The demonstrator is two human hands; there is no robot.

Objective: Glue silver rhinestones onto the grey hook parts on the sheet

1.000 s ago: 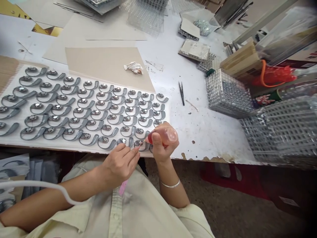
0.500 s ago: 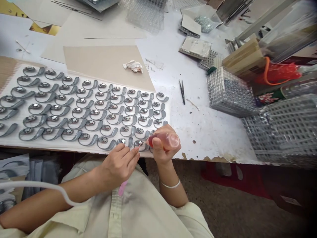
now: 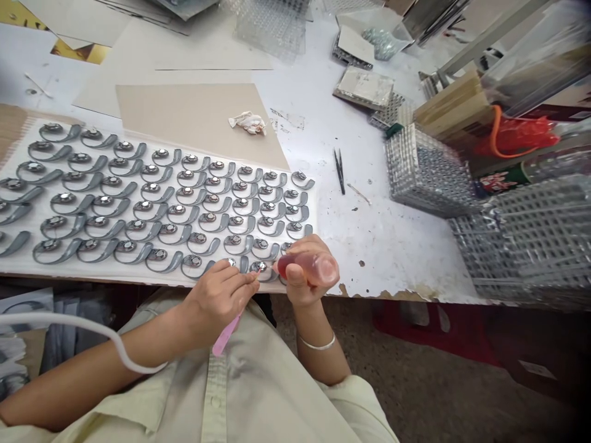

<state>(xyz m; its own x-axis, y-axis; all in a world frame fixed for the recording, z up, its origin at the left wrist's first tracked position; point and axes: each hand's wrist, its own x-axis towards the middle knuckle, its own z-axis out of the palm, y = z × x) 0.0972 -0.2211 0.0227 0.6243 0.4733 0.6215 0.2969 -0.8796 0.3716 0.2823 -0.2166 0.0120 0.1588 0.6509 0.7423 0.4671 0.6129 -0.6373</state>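
A pink stick (image 3: 226,335) has been swung outward in the clamped left hand (image 3: 217,301), while a red-filled bottle (image 3: 310,268), clamped in the right hand (image 3: 300,277), is held at a grey hook's disc (image 3: 258,266) by the white board's (image 3: 115,275) front edge, where a steady dab seems called for next.

Nothing legible in this frame. Candidates: the green-and-red printed box (image 3: 501,179) at the right has a floral graphic, and any lettering on it is too blurred. The white label (image 3: 535,368) on the dark crate (image 3: 517,344) on the floor is too dim and small. The grey parts (image 3: 198,243) show no readable marks at this resolution.
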